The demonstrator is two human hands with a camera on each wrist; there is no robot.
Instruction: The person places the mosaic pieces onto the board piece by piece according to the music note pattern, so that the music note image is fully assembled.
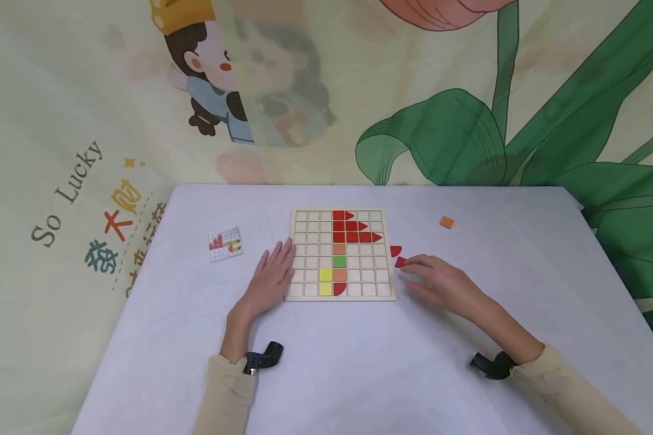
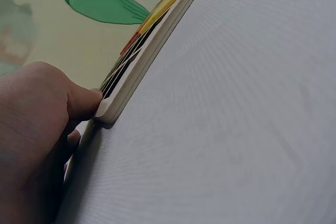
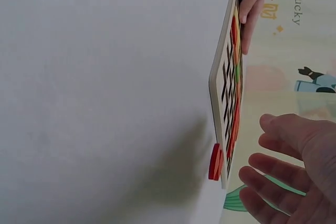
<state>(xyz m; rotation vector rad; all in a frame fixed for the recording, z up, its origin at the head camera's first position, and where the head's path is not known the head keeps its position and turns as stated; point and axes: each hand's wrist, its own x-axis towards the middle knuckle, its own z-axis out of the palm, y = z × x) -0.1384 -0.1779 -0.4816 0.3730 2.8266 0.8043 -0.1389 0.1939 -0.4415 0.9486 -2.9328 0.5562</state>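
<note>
A wooden grid board [image 1: 364,263] lies mid-table with red, orange, green and yellow pieces set in some squares. My left hand [image 1: 268,279] rests along the board's left edge, fingers straight; in the left wrist view its thumb touches the frame near a corner. Over the table just right of the board is my right hand [image 1: 438,282], fingers loosely bent and spread, holding nothing. Its fingertips are right at a small red piece [image 1: 400,262], partly hidden by them. Another red piece [image 1: 395,251] with a rounded side lies just behind, beside the board's right edge.
An orange square piece [image 1: 447,222] sits apart at the back right. Left of the board is a small printed card [image 1: 225,244] showing a coloured grid pattern. A white cloth [image 1: 326,368] covers the table, and a patterned curtain [image 1: 315,121] hangs behind its far edge.
</note>
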